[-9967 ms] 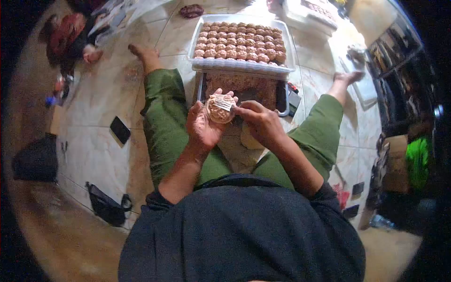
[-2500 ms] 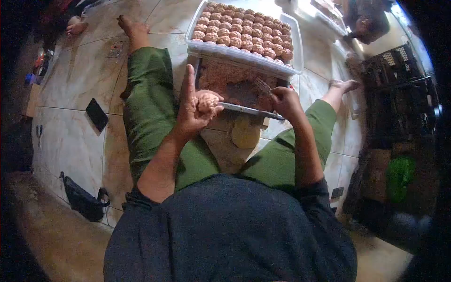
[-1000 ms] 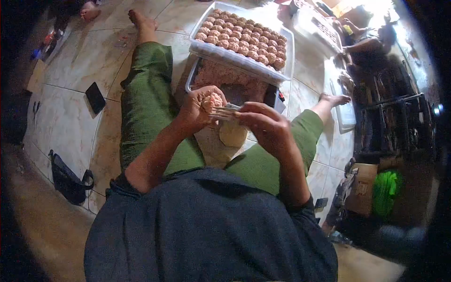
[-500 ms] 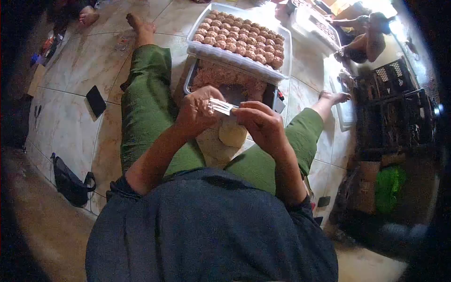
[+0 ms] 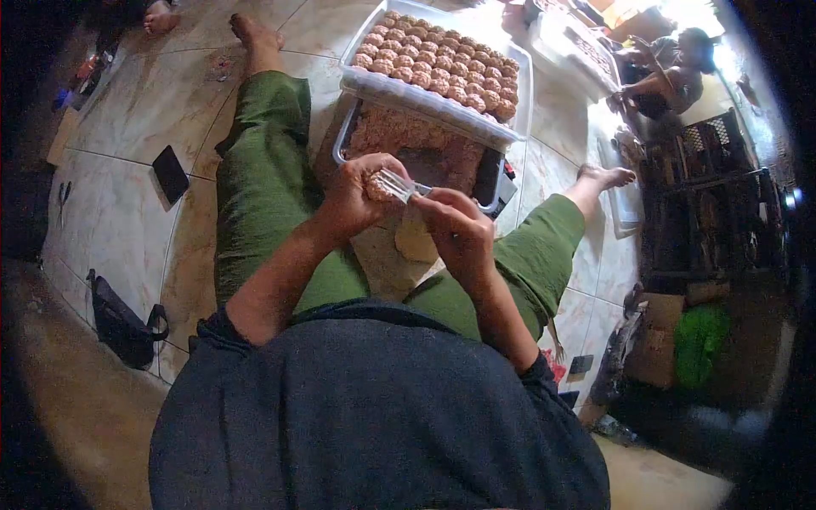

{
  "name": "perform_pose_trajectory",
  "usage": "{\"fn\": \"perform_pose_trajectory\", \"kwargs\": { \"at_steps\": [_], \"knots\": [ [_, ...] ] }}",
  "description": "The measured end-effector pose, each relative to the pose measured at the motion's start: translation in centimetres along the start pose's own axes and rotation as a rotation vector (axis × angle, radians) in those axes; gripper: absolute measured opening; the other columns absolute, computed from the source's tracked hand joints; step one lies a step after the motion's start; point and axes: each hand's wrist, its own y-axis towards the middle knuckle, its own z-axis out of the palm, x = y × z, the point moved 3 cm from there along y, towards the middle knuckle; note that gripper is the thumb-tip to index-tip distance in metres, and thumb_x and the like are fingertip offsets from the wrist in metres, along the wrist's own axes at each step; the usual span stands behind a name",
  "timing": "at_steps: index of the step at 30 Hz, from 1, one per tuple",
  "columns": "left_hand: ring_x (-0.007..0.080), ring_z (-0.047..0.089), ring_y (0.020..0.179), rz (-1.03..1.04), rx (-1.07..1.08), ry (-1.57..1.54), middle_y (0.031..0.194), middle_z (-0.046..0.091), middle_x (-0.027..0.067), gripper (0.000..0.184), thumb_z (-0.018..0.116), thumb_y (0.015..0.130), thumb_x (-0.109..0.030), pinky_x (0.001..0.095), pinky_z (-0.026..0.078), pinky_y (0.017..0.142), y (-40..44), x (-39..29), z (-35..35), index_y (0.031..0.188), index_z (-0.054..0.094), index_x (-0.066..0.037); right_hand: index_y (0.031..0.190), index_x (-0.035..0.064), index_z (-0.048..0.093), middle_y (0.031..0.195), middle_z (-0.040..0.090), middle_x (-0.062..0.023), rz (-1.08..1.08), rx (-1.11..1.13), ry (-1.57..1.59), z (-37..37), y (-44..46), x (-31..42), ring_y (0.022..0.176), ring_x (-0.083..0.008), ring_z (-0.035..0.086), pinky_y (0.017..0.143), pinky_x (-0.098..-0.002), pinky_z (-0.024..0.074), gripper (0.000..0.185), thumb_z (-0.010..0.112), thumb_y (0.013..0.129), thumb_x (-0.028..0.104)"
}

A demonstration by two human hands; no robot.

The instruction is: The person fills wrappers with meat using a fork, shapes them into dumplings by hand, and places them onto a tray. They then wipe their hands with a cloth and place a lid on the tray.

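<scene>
My left hand [image 5: 357, 194] is wrapped round a pinkish-brown ball [image 5: 379, 187] of rough, dough-like stuff. My right hand [image 5: 457, 223] grips a fork [image 5: 396, 184], whose tines lie against the ball. Both hands are above my lap, just before a dark tub [image 5: 340, 140] of loose pinkish-brown mixture [image 5: 399, 132]. Across the back of that tub rests a clear plastic container [image 5: 425, 92], filled with rows of similar balls [image 5: 442, 64] bearing ridged marks. Below my hands, a pale round object [image 5: 416, 240] is partly hidden between my legs.
A black phone-like slab [image 5: 170, 174] and a black bag [image 5: 127, 323] lie on the tiles at left. Dark crates [image 5: 701, 195] stand at right beside a green bundle [image 5: 701, 340]. Another person [image 5: 671, 76] sits at upper right near a second clear container [image 5: 561, 47].
The fork has tilted and now lies against the ball at a steeper slant. My right hand has shifted slightly left. The ball shows more clearly in my left hand.
</scene>
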Motion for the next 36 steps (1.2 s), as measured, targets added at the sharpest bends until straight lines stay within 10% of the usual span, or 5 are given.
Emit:
{"fn": "perform_pose_trajectory", "kwargs": {
  "at_steps": [16, 20, 26, 32, 36],
  "knots": [
    [0.0132, 0.055, 0.067, -0.024, -0.092, 0.139, 0.073, 0.056, 0.0063, 0.021, 0.071, 0.069, -0.011, 0.0285, 0.044, 0.06, 0.0, 0.7, -0.8, 0.08, 0.054, -0.003, 0.099, 0.0094, 0.065, 0.093, 0.062, -0.0119, 0.011, 0.12, -0.082, -0.3, 1.7, -0.4, 0.079, -0.0219, 0.062, 0.065, -0.0294, 0.0514, 0.024, 0.062, 0.077, 0.0],
    [0.0145, 0.056, 0.074, -0.026, -0.16, -0.014, 0.082, 0.056, 0.0058, 0.053, 0.075, 0.068, -0.011, 0.0276, 0.046, 0.066, 0.0, 1.9, -1.3, 0.111, 0.046, -0.004, 0.105, 0.0056, 0.061, 0.098, 0.063, -0.0092, 0.128, 0.128, 0.013, -0.6, 2.2, -3.2, 0.08, -0.0159, 0.062, 0.067, -0.0274, 0.0507, 0.024, 0.058, 0.082, 0.002],
    [0.012, 0.054, 0.075, -0.087, -0.14, -0.147, 0.084, 0.056, 0.0068, 0.106, 0.078, 0.063, -0.003, 0.0273, 0.046, 0.073, 0.1, 4.4, -1.9, 0.141, 0.005, -0.009, 0.107, -0.002, 0.057, 0.091, 0.065, -0.0071, 1.032, 0.206, 0.167, -1.3, 3.2, -15.1, 0.074, -0.015, 0.06, 0.065, -0.0289, 0.0489, 0.023, 0.053, 0.085, 0.002],
    [0.0102, 0.052, 0.073, 0.038, -0.073, 0.244, 0.08, 0.056, 0.0045, 0.05, 0.074, 0.067, -0.001, 0.0254, 0.044, 0.071, 0.5, 2.6, -3.5, 0.112, 0.054, -0.007, 0.106, -0.0024, 0.058, 0.09, 0.064, -0.0073, 0.888, 0.355, -0.272, 1.7, 6.2, -21.0, 0.074, -0.0157, 0.06, 0.066, -0.029, 0.0489, 0.022, 0.054, 0.084, 0.003],
    [0.0102, 0.05, 0.071, 0.093, -0.103, 0.116, 0.077, 0.054, 0.0021, 0.027, 0.075, 0.066, -0.002, 0.0254, 0.043, 0.067, 0.4, 4.1, -3.4, 0.087, 0.058, -0.003, 0.105, -0.0027, 0.059, 0.09, 0.064, -0.0074, 1.009, 0.276, -0.012, 2.6, 4.5, -24.5, 0.075, -0.0162, 0.06, 0.066, -0.029, 0.0489, 0.022, 0.055, 0.084, 0.003]
  ]
}}
